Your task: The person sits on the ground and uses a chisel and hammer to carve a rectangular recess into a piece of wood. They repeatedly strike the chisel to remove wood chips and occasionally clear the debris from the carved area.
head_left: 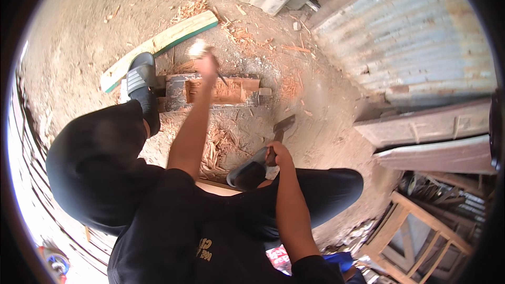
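Note:
A dark-faced wooden block (251,93) with a rectangular hollow of reddish raw wood lies on the ground before me. My left hand (206,65) is over the hollow's far edge, closed around a chisel-like tool (222,77). Its dark thin blade points down to the right; its bright, pale top is smeared by motion. Lower right, my right hand (280,154) grips the wooden handle of a hatchet (284,122), whose flat dark head points away from me, apart from the block. My left foot, in a grey slide sandal (142,71), rests by the block's left end.
A long pale board with a green edge (163,41) lies beyond the block. Reddish wood chips (218,147) litter the dirt floor. Corrugated metal sheets (410,37) stand at the right, with planks (426,123) and a wooden frame (415,236) nearer me.

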`<action>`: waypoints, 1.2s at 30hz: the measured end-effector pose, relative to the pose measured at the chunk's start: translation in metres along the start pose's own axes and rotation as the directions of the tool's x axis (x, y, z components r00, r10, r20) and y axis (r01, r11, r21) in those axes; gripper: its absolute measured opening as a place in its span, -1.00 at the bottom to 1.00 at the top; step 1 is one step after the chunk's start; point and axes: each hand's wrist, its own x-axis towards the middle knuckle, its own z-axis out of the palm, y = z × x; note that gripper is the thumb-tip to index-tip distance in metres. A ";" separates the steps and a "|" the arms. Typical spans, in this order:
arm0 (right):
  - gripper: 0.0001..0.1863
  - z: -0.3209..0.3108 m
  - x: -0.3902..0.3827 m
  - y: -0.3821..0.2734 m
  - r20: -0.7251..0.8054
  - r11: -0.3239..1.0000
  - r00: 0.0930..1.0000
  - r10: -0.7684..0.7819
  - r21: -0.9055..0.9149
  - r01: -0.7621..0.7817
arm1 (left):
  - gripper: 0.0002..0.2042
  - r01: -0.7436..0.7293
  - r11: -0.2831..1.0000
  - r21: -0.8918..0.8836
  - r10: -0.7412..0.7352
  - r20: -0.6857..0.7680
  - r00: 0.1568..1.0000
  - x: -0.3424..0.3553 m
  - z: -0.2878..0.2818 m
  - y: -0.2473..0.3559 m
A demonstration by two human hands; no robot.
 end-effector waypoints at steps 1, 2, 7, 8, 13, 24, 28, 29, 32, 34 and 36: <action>-0.80 -0.003 0.005 0.006 -0.045 1.000 0.999 0.001 0.017 0.000 | -0.89 -0.060 0.998 -0.022 0.060 -0.006 0.998 0.007 -0.004 0.026; -0.81 0.000 0.007 0.006 -0.076 1.000 0.997 0.017 -0.006 -0.018 | -0.84 -0.022 0.996 0.083 0.027 -0.059 0.998 0.010 -0.007 0.050; -0.84 0.015 0.025 0.011 -0.175 0.995 0.985 0.012 -0.092 -0.028 | -0.74 0.037 0.641 0.767 -0.064 0.005 0.998 0.005 -0.038 0.109; -0.86 0.022 0.028 0.012 -0.176 0.998 0.984 0.029 -0.054 -0.040 | -0.68 0.050 0.548 0.835 -0.100 0.007 0.995 0.005 -0.054 0.106; -0.80 0.064 0.034 0.004 -0.277 0.998 0.959 0.059 0.029 -0.053 | -0.49 -0.250 -0.140 0.958 -0.027 0.249 0.968 -0.050 -0.113 0.056; -0.86 0.037 0.057 0.008 0.002 0.997 1.000 -0.018 0.069 0.018 | -0.66 -0.381 -0.118 0.917 -0.217 0.351 0.911 -0.147 -0.106 0.023; -0.78 0.062 0.009 -0.005 0.015 1.000 1.000 0.020 0.015 -0.020 | -0.63 -0.173 0.082 0.982 -0.051 0.177 0.983 -0.117 -0.142 0.025; -0.76 0.071 0.006 -0.009 0.049 0.999 0.999 0.010 0.034 -0.011 | -0.65 -0.178 0.121 0.977 0.096 0.167 0.981 -0.095 -0.161 0.024; -0.72 0.053 0.009 -0.007 0.085 0.998 0.996 -0.008 0.056 0.003 | -0.67 0.297 0.493 0.818 -0.161 -0.250 0.955 -0.093 -0.159 0.023; -0.73 0.043 0.008 -0.006 0.049 0.990 0.998 0.039 0.135 -0.045 | -0.73 0.322 0.737 0.595 -0.244 -0.210 0.947 -0.103 -0.142 0.028; -0.76 0.050 0.003 -0.009 0.074 0.987 0.993 0.089 0.129 -0.098 | -0.76 0.330 0.854 0.402 -0.275 -0.188 0.943 -0.085 -0.133 0.040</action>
